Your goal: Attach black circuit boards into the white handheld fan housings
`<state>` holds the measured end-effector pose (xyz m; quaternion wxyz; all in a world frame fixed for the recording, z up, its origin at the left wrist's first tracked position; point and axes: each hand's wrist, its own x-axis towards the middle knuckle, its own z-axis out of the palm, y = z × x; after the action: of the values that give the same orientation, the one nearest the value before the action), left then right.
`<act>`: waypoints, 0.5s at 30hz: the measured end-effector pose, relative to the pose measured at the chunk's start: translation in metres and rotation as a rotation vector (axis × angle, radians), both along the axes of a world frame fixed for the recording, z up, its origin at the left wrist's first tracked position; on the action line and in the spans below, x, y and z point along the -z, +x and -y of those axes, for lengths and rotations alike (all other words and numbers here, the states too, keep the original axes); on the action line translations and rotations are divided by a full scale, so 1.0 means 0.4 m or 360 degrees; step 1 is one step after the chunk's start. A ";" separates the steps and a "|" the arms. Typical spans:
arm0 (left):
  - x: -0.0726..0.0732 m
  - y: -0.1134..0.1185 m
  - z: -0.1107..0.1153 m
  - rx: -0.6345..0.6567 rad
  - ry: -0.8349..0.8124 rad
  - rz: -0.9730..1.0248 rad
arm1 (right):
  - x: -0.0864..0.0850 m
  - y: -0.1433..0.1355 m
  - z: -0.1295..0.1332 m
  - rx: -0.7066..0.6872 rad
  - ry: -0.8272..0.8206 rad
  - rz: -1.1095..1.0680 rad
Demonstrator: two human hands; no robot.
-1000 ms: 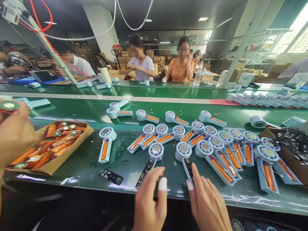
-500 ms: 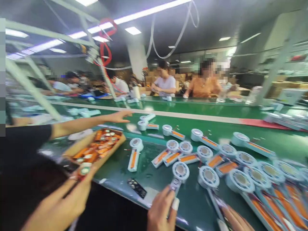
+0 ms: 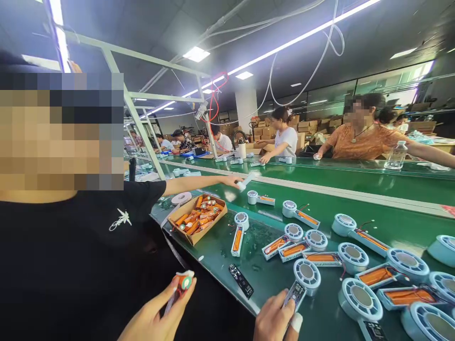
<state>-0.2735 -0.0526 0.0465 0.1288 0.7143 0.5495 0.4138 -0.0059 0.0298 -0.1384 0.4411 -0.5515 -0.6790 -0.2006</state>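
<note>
Pale-blue plastic fan with a round vented head (image 3: 307,277), one: its handle narrowly gripped by my left hand (image 3: 279,315), whose thumb wears a white finger cover (image 3: 296,322); head of fan at between one and two o'clock from that hand. Black populated circuit board (image 3: 297,291), one: on that handle, partly covered by my fingers. Right hand: outside my camera's view, state I cannot tell. Loose black circuit board (image 3: 241,281), one: flat on the glossy dark-green bench (image 3: 213,253), ten o'clock. Pale-blue fan with an orange cell in its handle (image 3: 240,232), one: eleven o'clock. Second board-bearing pale-blue fan (image 3: 361,298), one: three o'clock. Open brown cardboard tray (image 3: 209,229), one: between ten and eleven, heaped with orange-wrapped cylindrical cells (image 3: 199,215). Black-shirted co-worker's hand (image 3: 159,305), one: nine o'clock, holding an orange-wrapped cell with a green-and-white end (image 3: 185,283).
</note>
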 end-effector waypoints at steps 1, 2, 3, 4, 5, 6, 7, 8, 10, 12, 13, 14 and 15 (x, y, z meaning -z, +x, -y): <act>-0.017 0.022 -0.034 0.0001 -0.0001 -0.0004 | -0.006 0.000 0.004 0.0004 -0.0027 0.0003; -0.031 0.055 -0.069 -0.0056 0.0042 -0.0002 | -0.014 -0.001 0.008 -0.0014 -0.0055 -0.0003; -0.038 0.100 -0.101 -0.0120 0.0084 -0.0023 | -0.023 -0.003 0.012 -0.0051 -0.0080 -0.0022; -0.036 0.154 -0.129 -0.0086 0.0130 -0.0081 | -0.034 -0.007 0.015 -0.0100 -0.0099 -0.0056; -0.025 0.216 -0.150 -0.0140 0.0275 -0.0098 | -0.045 -0.012 0.018 -0.0146 -0.0111 -0.0105; -0.003 0.282 -0.163 -0.0145 0.0335 -0.0104 | -0.058 -0.016 0.019 -0.0180 -0.0121 -0.0170; 0.027 0.349 -0.169 -0.0115 0.0349 -0.0121 | -0.072 -0.019 0.020 -0.0194 -0.0127 -0.0253; 0.065 0.412 -0.170 -0.0077 0.0362 -0.0143 | -0.087 -0.016 0.021 -0.0201 -0.0134 -0.0342; 0.146 0.514 -0.165 0.0000 0.0419 -0.0189 | -0.119 0.013 0.022 -0.0257 -0.0128 -0.0485; 0.212 0.574 -0.160 -0.0030 0.0729 -0.0267 | -0.149 0.085 0.030 -0.0408 -0.0114 -0.0502; 0.233 0.588 -0.160 -0.0044 0.0756 -0.0286 | -0.161 0.135 0.037 -0.0506 -0.0132 -0.0454; 0.245 0.595 -0.162 -0.0066 0.0792 -0.0303 | -0.171 0.190 0.047 -0.0527 -0.0138 -0.0437; 0.251 0.596 -0.165 -0.0082 0.0791 -0.0310 | -0.179 0.246 0.060 -0.0522 -0.0143 -0.0431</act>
<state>-0.0350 0.0133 -0.0537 -0.1146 0.7462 0.4587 0.4686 0.0926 0.0059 -0.0669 0.5302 -0.4746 -0.7024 -0.0197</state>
